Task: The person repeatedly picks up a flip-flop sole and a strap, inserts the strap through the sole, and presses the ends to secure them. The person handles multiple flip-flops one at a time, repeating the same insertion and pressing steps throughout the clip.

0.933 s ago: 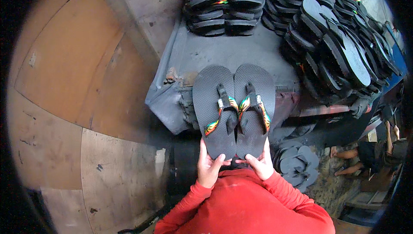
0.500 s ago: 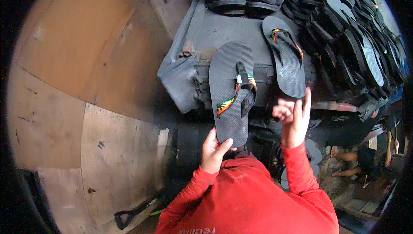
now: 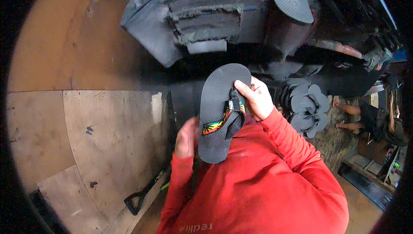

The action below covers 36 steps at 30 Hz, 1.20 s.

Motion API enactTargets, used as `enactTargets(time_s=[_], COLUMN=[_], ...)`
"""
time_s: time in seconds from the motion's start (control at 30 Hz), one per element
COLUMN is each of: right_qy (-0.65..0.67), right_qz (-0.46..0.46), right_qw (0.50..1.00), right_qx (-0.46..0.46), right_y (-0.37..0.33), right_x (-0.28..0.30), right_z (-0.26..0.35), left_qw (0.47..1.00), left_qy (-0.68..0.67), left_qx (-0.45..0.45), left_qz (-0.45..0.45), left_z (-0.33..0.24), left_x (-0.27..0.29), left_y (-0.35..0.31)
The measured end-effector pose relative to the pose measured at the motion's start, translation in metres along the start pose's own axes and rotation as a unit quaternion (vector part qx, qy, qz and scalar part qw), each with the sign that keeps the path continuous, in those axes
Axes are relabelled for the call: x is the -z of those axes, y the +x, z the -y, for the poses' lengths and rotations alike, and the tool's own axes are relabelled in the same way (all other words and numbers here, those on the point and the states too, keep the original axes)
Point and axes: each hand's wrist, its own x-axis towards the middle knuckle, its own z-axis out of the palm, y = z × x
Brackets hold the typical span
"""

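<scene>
My right hand (image 3: 258, 100) grips a black flip-flop (image 3: 213, 98) by its toe end, thumb on top of the footbed and the other fingers underneath. Its strap is black with a band of red, yellow and green, and a small white tag sits near the toe post. Close by the sole's left edge is my left hand (image 3: 186, 139), blurred, with its fingertips partly hidden; whether it touches the sole I cannot tell. A second flip-flop (image 3: 292, 2) lies at the front edge of the dark covered bench (image 3: 254, 15), cut off by the top of the view.
Grey flip-flops (image 3: 307, 105) are stacked low at the right. A wooden panel wall (image 3: 116, 131) runs along the left, with a black D-shaped handle (image 3: 135, 201) near its foot. At the far right is another person (image 3: 372, 120).
The flip-flop has come down toward my body. My right hand, empty before, has taken its toe end; my left hand has let go of the heel. The view has tilted lower.
</scene>
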Motion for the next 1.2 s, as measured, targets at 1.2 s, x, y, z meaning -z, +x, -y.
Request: enactTargets(time_s=[1.2], right_qy=[0.098], right_qz=[0.053], right_qw=[0.958], right_qx=[-0.263], right_y=[0.105], right_x=[0.009], right_z=[-0.025], left_qw=[0.990], left_qy=[0.099], left_qx=[-0.015], left_qz=[-0.098], left_z=[-0.007], left_x=[-0.060], left_y=[0.156])
